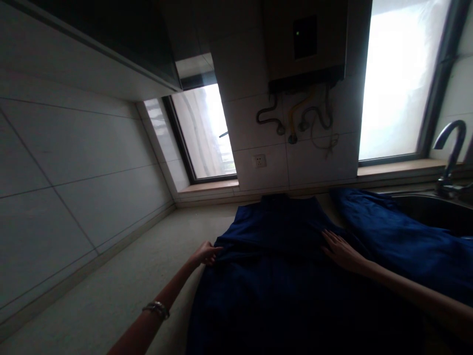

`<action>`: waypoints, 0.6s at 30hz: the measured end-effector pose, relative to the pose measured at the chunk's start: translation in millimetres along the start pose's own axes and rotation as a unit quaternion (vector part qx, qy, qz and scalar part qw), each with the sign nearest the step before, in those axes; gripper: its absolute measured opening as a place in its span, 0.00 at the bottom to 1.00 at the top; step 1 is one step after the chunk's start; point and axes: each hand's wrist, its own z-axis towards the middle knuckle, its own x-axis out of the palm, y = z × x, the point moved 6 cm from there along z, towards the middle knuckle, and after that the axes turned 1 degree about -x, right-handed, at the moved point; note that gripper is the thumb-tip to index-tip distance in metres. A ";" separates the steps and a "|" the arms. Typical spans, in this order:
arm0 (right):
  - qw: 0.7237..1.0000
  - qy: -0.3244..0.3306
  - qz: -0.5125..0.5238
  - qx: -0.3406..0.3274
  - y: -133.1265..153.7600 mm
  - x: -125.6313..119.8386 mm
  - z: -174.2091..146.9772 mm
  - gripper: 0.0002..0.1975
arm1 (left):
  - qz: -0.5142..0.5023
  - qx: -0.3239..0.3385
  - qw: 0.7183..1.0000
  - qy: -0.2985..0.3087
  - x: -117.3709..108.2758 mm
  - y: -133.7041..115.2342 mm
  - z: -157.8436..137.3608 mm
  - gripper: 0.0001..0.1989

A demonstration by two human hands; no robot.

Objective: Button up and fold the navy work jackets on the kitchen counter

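Observation:
A dark blue collared garment (273, 231), a shirt or jacket, lies spread on the counter with its collar toward the wall. My left hand (207, 253) pinches its left edge near the shoulder, and folds run across the cloth from there. On the garment's right side my right hand (342, 250) rests flat, fingers stretched out. A broad blue piece of cloth (402, 236), perhaps a sleeve, extends right to the sink; I cannot tell whether it joins the garment. The lower part of the garment is lost in shadow.
The pale counter (111, 291) borders a tiled wall on the left. At the right is a sink (436, 207) with a curved tap (453, 148). A water heater (305, 44) with hanging pipes is on the back wall, above a socket (259, 160). A cabinet overhangs the upper left.

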 end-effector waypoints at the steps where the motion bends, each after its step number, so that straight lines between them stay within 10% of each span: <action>1: 1.000 0.002 0.001 0.001 -0.1 -0.9 0.1 0.36 | 0.009 -0.004 1.000 0.004 -1.0 2.3 1.3 0.25; 18: 0.999 0.040 0.023 0.016 -3.3 7.3 -0.2 0.38 | 0.049 0.021 0.999 -0.007 -9.4 18.0 37.2 0.11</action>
